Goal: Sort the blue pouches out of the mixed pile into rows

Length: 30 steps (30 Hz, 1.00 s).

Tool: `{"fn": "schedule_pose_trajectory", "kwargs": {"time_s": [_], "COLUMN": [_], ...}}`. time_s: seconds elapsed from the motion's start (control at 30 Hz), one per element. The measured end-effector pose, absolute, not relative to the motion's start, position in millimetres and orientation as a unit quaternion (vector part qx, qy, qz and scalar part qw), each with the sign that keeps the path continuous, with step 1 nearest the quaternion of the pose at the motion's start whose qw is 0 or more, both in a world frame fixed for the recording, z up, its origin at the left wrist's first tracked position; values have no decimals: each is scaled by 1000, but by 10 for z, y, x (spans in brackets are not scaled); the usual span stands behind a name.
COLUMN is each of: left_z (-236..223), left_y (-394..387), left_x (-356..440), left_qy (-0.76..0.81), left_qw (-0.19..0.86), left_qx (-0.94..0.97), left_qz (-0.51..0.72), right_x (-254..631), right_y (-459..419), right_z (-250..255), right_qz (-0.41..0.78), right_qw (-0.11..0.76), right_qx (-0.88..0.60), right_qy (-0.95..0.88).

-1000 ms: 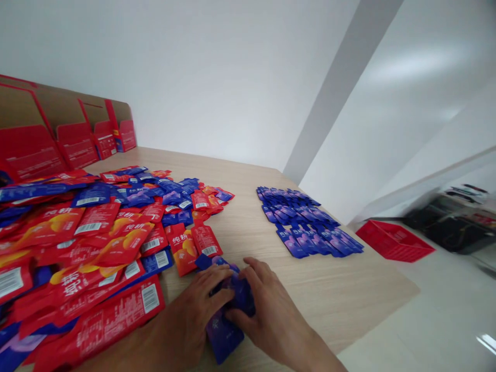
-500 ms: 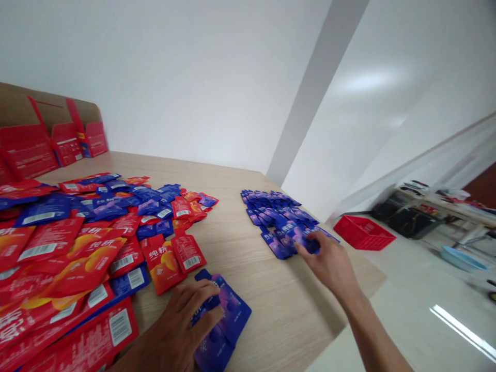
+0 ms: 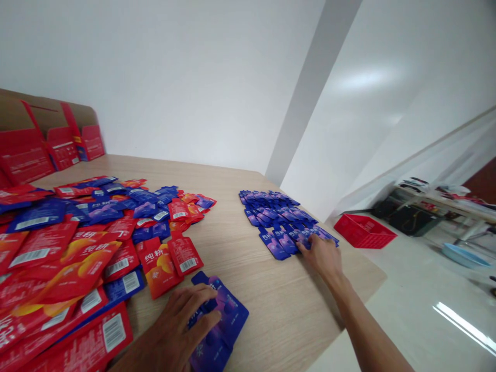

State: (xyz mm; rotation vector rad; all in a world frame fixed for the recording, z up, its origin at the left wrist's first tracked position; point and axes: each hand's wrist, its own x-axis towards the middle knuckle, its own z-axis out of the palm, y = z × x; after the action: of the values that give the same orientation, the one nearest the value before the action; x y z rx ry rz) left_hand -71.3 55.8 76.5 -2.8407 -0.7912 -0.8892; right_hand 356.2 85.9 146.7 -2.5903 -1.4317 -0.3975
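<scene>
While flat on two purple pouches [image 3: 222, 323], left hand [image 3: 180, 328] in loose grip; right hand [image 3: 323, 256], grip unclear, at blue rows [image 3: 281, 217].

purple pouches [image 3: 220, 320] | small flat stack, near table edge | arranged purple pouches [image 3: 284, 222] | overlapping rows, far right

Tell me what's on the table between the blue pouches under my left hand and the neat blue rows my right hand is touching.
Nothing: the head view shows only bare wooden table between the blue pouches under the left hand and the blue rows at the right hand.
</scene>
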Motion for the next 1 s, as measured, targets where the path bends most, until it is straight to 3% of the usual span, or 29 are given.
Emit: {"fn": "schedule_pose_trajectory", "kwargs": {"time_s": [0.1, 0.2, 0.27, 0.33, 0.57, 0.83, 1.0], "left_z": [923, 1072, 1108, 1091, 1037, 1110, 1063], "left_y": [514, 485, 481, 481, 441, 521, 546], "left_x": [-702, -670, -645, -631, -671, -651, -668], "left_qy": [-245, -255, -254, -237, -214, -173, -167], "left_qw": [28, 23, -1, -39, -52, -48, -54], "left_qx": [-923, -921, -915, -910, -906, -908, -917], "left_qz": [-296, -295, -312, -337, -362, -378, -359], "right_x": [3132, 2392, 1901, 1562, 1647, 1878, 2572], "right_y": [690, 356, 157, 60, 196, 39, 227], "right_z": [1422, 1391, 1392, 1406, 1491, 1510, 1658], "right_qz": [-143, 9, 120, 155, 132, 117, -6], "right_qw": [164, 266, 230, 178, 116, 172, 230], "right_qx": [-800, -666, -626, -625, -675, -671, -697], "right_qy": [-560, -696, -735, -744, -717, -711, -679]}}
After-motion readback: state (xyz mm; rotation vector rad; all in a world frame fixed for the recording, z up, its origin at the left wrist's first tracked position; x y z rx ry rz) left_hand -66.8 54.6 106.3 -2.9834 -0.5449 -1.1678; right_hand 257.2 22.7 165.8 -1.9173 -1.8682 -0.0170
